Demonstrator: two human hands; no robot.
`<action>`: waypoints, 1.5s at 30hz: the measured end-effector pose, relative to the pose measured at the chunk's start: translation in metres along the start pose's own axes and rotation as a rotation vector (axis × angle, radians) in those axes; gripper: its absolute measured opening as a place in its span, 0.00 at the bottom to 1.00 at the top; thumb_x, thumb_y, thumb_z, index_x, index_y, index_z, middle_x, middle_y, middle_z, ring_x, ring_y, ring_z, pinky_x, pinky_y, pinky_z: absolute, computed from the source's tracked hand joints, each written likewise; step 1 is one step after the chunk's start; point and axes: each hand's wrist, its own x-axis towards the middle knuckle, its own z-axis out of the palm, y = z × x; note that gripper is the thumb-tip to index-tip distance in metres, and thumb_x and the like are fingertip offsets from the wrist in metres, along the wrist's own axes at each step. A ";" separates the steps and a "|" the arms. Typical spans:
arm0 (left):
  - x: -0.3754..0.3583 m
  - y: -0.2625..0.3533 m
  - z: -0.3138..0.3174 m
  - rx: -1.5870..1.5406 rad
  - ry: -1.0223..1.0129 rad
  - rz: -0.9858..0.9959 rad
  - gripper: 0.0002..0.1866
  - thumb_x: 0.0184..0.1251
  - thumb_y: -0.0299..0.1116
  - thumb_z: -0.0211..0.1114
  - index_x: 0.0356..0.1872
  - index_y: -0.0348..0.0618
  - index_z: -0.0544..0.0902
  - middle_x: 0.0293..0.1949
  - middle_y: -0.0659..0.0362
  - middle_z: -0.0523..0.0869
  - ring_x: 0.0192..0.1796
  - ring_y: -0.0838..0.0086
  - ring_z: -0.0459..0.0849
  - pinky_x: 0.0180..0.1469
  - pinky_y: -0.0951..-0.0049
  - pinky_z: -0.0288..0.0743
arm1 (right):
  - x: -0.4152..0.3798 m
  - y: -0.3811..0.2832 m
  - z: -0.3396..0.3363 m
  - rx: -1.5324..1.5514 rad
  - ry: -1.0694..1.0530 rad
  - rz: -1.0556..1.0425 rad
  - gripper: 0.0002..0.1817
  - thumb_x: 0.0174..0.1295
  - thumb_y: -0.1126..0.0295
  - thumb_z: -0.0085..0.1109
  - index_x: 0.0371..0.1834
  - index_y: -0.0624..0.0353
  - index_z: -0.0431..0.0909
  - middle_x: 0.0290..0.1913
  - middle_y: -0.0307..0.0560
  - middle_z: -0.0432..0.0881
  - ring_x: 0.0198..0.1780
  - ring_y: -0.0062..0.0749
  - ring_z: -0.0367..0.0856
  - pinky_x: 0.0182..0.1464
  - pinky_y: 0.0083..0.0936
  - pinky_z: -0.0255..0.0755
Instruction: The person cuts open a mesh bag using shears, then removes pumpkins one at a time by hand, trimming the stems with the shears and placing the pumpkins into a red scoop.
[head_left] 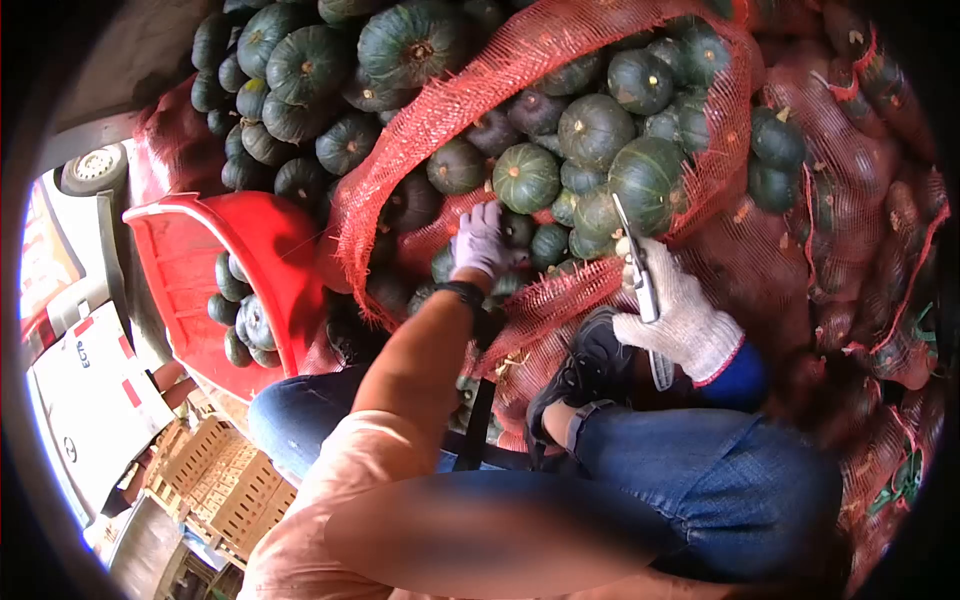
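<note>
My left hand (480, 242), in a pale lilac glove, reaches into an open red mesh sack (440, 105) full of green squashes. Its fingers are stretched and the thumb is apart, beside a dark squash (517, 230); a firm hold is not visible. A striped green squash (526, 178) lies just beyond the fingertips. My right hand (685, 320), in a white knit glove, is closed around a knife (643, 285) with a silver-coloured handle. The thin blade points up, in front of a large green squash (647, 185).
A red plastic tub (190, 290) lies tipped on the left with several squashes inside. Loose squashes (305, 65) are heaped at the upper left. Filled red mesh sacks (840, 190) crowd the right. Yellow crates (225, 480) and a white vehicle (95, 400) stand at the lower left.
</note>
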 end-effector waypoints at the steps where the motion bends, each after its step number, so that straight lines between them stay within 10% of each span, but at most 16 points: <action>1: 0.004 -0.002 -0.015 -0.024 -0.072 0.009 0.47 0.41 0.46 0.82 0.63 0.44 0.67 0.56 0.50 0.79 0.56 0.55 0.80 0.57 0.58 0.78 | -0.002 0.004 0.006 0.019 0.002 -0.040 0.42 0.44 0.77 0.70 0.67 0.55 0.63 0.40 0.35 0.73 0.40 0.21 0.76 0.47 0.24 0.76; 4: -0.020 -0.035 -0.027 -1.575 -0.554 -0.202 0.42 0.53 0.65 0.67 0.61 0.43 0.73 0.48 0.45 0.82 0.39 0.63 0.86 0.38 0.71 0.80 | 0.004 0.005 0.013 0.251 -0.057 0.020 0.42 0.44 0.78 0.69 0.67 0.58 0.63 0.40 0.34 0.70 0.40 0.20 0.74 0.47 0.21 0.74; 5: -0.043 -0.028 -0.061 -1.921 -0.905 -0.446 0.47 0.55 0.78 0.56 0.60 0.44 0.76 0.48 0.43 0.82 0.35 0.63 0.86 0.33 0.72 0.79 | 0.005 0.005 0.015 0.270 -0.068 0.022 0.41 0.44 0.79 0.69 0.67 0.59 0.63 0.40 0.34 0.69 0.40 0.20 0.73 0.48 0.21 0.74; 7: -0.072 -0.017 -0.079 -2.208 -0.918 -0.335 0.51 0.53 0.82 0.52 0.61 0.45 0.76 0.51 0.42 0.81 0.37 0.59 0.87 0.33 0.69 0.81 | 0.010 0.000 0.021 0.213 -0.098 -0.008 0.41 0.45 0.78 0.69 0.66 0.59 0.63 0.40 0.35 0.70 0.40 0.20 0.74 0.47 0.21 0.74; 11: -0.101 0.003 -0.109 -2.166 -0.678 -0.139 0.50 0.57 0.76 0.58 0.70 0.45 0.68 0.56 0.45 0.79 0.49 0.57 0.85 0.43 0.64 0.83 | 0.025 -0.034 0.018 0.086 -0.203 0.004 0.40 0.46 0.76 0.69 0.65 0.58 0.63 0.39 0.38 0.73 0.39 0.24 0.77 0.46 0.26 0.77; 12: -0.104 0.005 -0.109 -2.135 -0.561 -0.094 0.49 0.58 0.74 0.60 0.70 0.46 0.68 0.57 0.46 0.79 0.50 0.58 0.85 0.45 0.63 0.84 | 0.030 -0.040 0.017 -0.057 -0.238 -0.032 0.32 0.56 0.64 0.64 0.65 0.54 0.64 0.51 0.59 0.79 0.49 0.60 0.82 0.49 0.52 0.78; 14: -0.107 0.009 -0.113 -1.954 -0.293 -0.087 0.45 0.58 0.60 0.72 0.71 0.47 0.65 0.59 0.52 0.78 0.51 0.59 0.84 0.51 0.63 0.83 | 0.041 -0.048 0.017 -0.269 -0.200 -0.138 0.27 0.59 0.65 0.61 0.62 0.55 0.66 0.51 0.59 0.79 0.48 0.61 0.82 0.48 0.54 0.78; 17: -0.107 0.011 -0.130 -0.468 0.299 0.360 0.52 0.44 0.45 0.85 0.71 0.41 0.67 0.57 0.51 0.80 0.53 0.60 0.82 0.63 0.63 0.74 | 0.043 -0.072 0.004 -0.450 -0.123 -0.324 0.19 0.63 0.64 0.60 0.56 0.53 0.71 0.47 0.54 0.78 0.47 0.56 0.81 0.47 0.53 0.75; 18: -0.111 0.013 -0.132 -0.431 0.245 0.340 0.56 0.40 0.44 0.87 0.72 0.40 0.66 0.56 0.51 0.81 0.57 0.60 0.81 0.66 0.62 0.71 | 0.044 -0.077 -0.001 -0.513 -0.112 -0.412 0.19 0.63 0.63 0.60 0.55 0.52 0.72 0.46 0.52 0.78 0.47 0.54 0.80 0.47 0.51 0.74; 27: -0.113 0.017 -0.118 -0.898 -0.016 0.342 0.63 0.37 0.30 0.88 0.78 0.42 0.55 0.61 0.53 0.79 0.65 0.68 0.77 0.68 0.65 0.69 | 0.038 -0.062 0.008 -0.541 -0.122 -0.544 0.13 0.66 0.60 0.58 0.49 0.51 0.73 0.41 0.48 0.77 0.46 0.48 0.79 0.48 0.48 0.73; 34: -0.123 0.028 -0.114 -1.096 -0.076 0.306 0.61 0.45 0.30 0.84 0.79 0.47 0.51 0.64 0.54 0.75 0.64 0.69 0.76 0.69 0.67 0.67 | 0.017 -0.065 0.005 -0.454 -0.318 -0.230 0.24 0.59 0.64 0.61 0.59 0.55 0.72 0.46 0.57 0.80 0.44 0.57 0.83 0.45 0.51 0.78; 38: -0.138 0.038 -0.108 -1.662 -0.223 0.106 0.49 0.63 0.30 0.71 0.80 0.54 0.49 0.53 0.60 0.76 0.42 0.80 0.80 0.49 0.74 0.79 | 0.008 -0.059 0.022 -0.397 -0.218 -0.170 0.24 0.59 0.66 0.59 0.60 0.57 0.71 0.48 0.60 0.81 0.45 0.61 0.82 0.46 0.51 0.78; 42: -0.145 0.036 -0.104 -1.005 0.316 0.315 0.43 0.52 0.32 0.75 0.71 0.48 0.63 0.60 0.55 0.72 0.61 0.70 0.72 0.63 0.67 0.71 | 0.008 -0.056 0.031 -0.433 -0.292 -0.292 0.33 0.49 0.68 0.63 0.62 0.62 0.69 0.53 0.62 0.78 0.54 0.62 0.77 0.57 0.49 0.74; 45: -0.168 0.024 -0.130 -1.166 0.505 0.145 0.42 0.51 0.32 0.74 0.68 0.45 0.63 0.60 0.55 0.71 0.62 0.71 0.71 0.66 0.69 0.68 | 0.010 -0.039 0.024 -0.139 -0.233 -0.334 0.39 0.45 0.72 0.65 0.67 0.61 0.67 0.53 0.57 0.79 0.52 0.49 0.82 0.56 0.39 0.76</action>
